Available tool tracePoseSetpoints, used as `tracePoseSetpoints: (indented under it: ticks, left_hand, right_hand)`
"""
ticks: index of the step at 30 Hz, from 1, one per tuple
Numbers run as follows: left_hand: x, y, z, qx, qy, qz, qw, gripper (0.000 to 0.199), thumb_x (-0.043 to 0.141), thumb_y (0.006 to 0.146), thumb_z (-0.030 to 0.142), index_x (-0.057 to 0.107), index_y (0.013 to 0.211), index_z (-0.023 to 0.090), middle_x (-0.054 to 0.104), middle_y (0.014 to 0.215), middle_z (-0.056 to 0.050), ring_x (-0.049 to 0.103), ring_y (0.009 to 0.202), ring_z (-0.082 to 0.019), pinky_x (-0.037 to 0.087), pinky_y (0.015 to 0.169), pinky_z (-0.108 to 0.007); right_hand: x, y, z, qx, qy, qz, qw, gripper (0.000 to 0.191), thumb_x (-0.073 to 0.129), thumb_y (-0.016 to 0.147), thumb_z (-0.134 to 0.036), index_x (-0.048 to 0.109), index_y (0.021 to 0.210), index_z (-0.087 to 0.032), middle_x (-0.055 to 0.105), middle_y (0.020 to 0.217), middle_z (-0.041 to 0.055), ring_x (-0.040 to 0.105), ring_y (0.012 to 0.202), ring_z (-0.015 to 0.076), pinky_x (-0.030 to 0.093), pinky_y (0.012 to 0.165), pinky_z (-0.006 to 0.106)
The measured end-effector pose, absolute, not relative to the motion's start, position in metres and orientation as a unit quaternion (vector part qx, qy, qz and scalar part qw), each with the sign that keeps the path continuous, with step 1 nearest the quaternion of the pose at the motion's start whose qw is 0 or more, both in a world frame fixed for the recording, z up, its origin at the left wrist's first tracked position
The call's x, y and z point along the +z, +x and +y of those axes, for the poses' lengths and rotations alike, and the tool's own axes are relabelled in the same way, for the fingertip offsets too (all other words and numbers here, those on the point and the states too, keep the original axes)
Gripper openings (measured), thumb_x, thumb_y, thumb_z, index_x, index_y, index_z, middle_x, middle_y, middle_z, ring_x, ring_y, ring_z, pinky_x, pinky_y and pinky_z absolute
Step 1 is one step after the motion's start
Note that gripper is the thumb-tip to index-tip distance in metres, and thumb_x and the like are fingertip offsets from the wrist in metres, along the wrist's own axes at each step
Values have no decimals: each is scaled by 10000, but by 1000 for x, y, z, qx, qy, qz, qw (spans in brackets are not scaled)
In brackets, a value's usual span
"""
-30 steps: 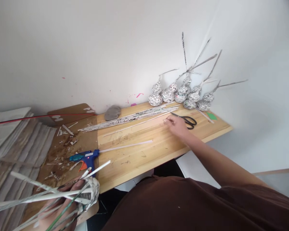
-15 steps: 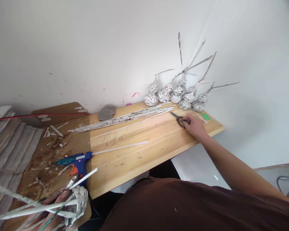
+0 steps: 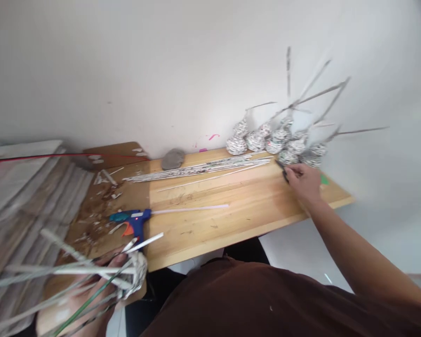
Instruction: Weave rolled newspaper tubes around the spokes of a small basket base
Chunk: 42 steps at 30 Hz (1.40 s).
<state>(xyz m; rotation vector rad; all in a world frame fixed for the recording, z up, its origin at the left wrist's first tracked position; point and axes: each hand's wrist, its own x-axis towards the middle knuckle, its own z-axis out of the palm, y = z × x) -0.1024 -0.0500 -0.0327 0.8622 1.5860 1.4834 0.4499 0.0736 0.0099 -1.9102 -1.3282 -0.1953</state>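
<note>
At lower left, my left hand (image 3: pixel 107 276) is closed around a partly woven paper piece (image 3: pixel 137 274), from which several rolled paper tubes (image 3: pixel 80 270) stick out in different directions. My fingers are partly hidden behind these tubes. Far to the right, my right hand (image 3: pixel 306 182) grips the handles of a dark pair of scissors (image 3: pixel 282 169) on the wooden table. The blades point away to the left, and the fingers cover most of the handles. Behind that hand stand several gourd-shaped woven paper pieces (image 3: pixel 236 140) with long tube ends sticking up.
A bundle of paper tubes (image 3: pixel 203 168) lies along the back of the table (image 3: pixel 210 238), near a grey lump (image 3: pixel 173 159). A blue glue gun (image 3: pixel 137 221) rests on a littered brown board (image 3: pixel 91 206). Stacked paper (image 3: pixel 31 210) stands at left.
The view has swung left, so the table's things appear farther right. My right hand stays at the scissors, covering more of their handles. My left hand still holds the woven piece.
</note>
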Motion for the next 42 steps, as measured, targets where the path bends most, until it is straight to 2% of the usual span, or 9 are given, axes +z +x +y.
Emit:
tracePoseSetpoints:
  ticks: [2, 5, 12, 17, 21, 25, 27, 30, 42]
  left_hand:
    - [-30, -94, -37, 619, 318, 609, 382, 325, 908, 502, 317, 773, 778, 213, 757, 677, 10, 719, 610, -209, 628, 506, -255]
    - [-24, -89, -33, 627, 328, 611, 355, 298, 901, 538, 266, 769, 790, 178, 763, 723, -11, 697, 603, -158, 595, 538, -203]
    - [-11, -78, -41, 619, 349, 593, 380, 268, 846, 636, 308, 778, 837, 144, 767, 755, -60, 703, 657, -193, 577, 586, -256]
    - [-10, -78, -40, 603, 375, 601, 366, 226, 822, 675, 327, 798, 816, 153, 773, 799, -88, 716, 734, -227, 582, 649, -295]
    - [-22, -84, -39, 583, 405, 610, 353, 197, 817, 686, 348, 805, 804, 192, 782, 846, -86, 727, 810, -258, 598, 750, -351]
    - [-33, -90, -38, 576, 430, 599, 354, 154, 798, 720, 334, 804, 825, 221, 789, 938, -76, 729, 906, -265, 588, 863, -377]
    - [-33, -92, -37, 569, 445, 600, 344, 145, 786, 736, 330, 802, 830, 221, 789, 935, -76, 726, 936, -268, 578, 897, -391]
    - [-29, -92, -36, 556, 472, 602, 324, 146, 782, 734, 320, 803, 823, 207, 788, 897, -85, 721, 944, -277, 551, 950, -427]
    - [-18, -88, -36, 584, 449, 586, 338, 67, 814, 681, 268, 793, 734, 233, 769, 781, -73, 715, 933, -297, 554, 933, -426]
  right_hand:
    - [9, 421, 73, -5, -722, -531, 443, 229, 625, 819, -374, 748, 870, -187, 775, 856, 85, 707, 782, 255, 558, 785, 393]
    - [5, 373, 68, 125, -659, -581, 461, 184, 652, 812, -351, 755, 870, -210, 783, 907, 81, 726, 834, 262, 580, 806, 398]
    - [-2, 299, 66, 253, -567, -643, 448, 162, 649, 803, -319, 749, 864, -207, 786, 921, 70, 742, 858, 243, 598, 844, 394]
    - [0, 273, 80, 296, -531, -674, 420, 223, 621, 831, -340, 740, 952, -195, 784, 950, 82, 743, 848, 239, 600, 760, 365]
    - [9, 250, 108, 244, -519, -740, 351, 199, 595, 865, -301, 752, 959, -221, 785, 999, 53, 732, 884, 223, 559, 794, 349]
    - [21, 217, 150, 130, -528, -798, 261, 147, 627, 849, -280, 738, 807, -193, 770, 825, 55, 685, 719, 208, 498, 690, 319]
    - [23, 200, 170, 93, -530, -804, 253, 241, 622, 870, -351, 710, 734, -172, 733, 746, 90, 650, 732, 242, 468, 714, 349]
    - [19, 173, 191, 61, -503, -829, 237, 179, 648, 860, -317, 726, 913, -165, 734, 963, 131, 610, 932, 287, 436, 820, 369]
    - [17, 143, 181, 58, -448, -865, 216, 140, 545, 885, -129, 679, 909, -162, 719, 936, 134, 600, 902, 282, 433, 802, 377]
